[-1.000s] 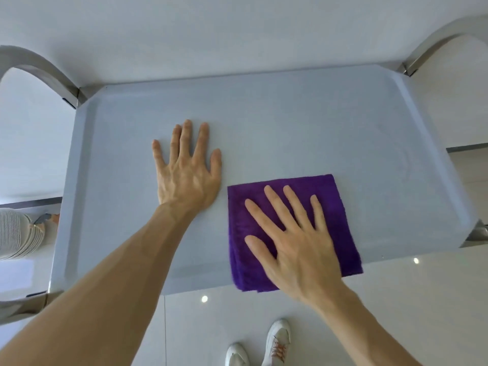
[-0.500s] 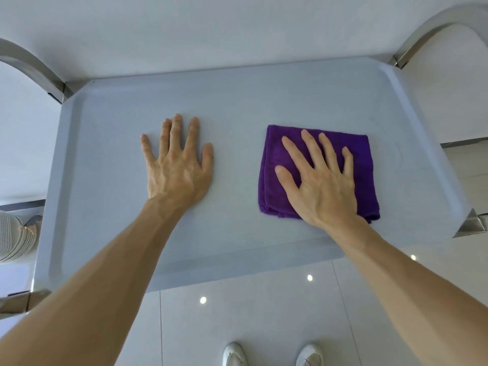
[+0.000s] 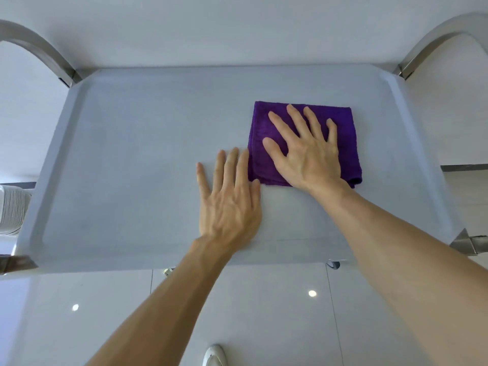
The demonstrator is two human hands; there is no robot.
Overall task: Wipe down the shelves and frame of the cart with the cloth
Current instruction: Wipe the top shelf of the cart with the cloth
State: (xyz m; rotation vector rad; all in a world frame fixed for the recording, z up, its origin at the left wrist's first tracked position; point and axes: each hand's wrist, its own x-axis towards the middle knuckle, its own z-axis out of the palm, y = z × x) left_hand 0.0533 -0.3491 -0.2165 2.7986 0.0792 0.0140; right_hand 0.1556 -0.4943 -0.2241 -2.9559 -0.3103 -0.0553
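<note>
A folded purple cloth [image 3: 346,128] lies flat on the right half of the cart's pale grey top shelf [image 3: 132,159]. My right hand [image 3: 306,151] presses flat on the cloth with fingers spread and straight. My left hand [image 3: 228,202] rests flat on the bare shelf just left of the cloth, its fingertips close to the cloth's left edge. Curved metal frame tubes rise at the far left corner [image 3: 45,54] and far right corner [image 3: 427,46].
A white wall stands right behind the cart. Metal corner brackets stick out at the near left [image 3: 15,262] and near right [image 3: 464,241]. Glossy white floor tiles lie below, with a white shoe tip [image 3: 215,356] showing. A ribbed white object [image 3: 12,210] sits left of the cart.
My right hand has slid the cloth from the shelf's near edge toward the far right. My left hand now lies nearer the middle, close beside the cloth.
</note>
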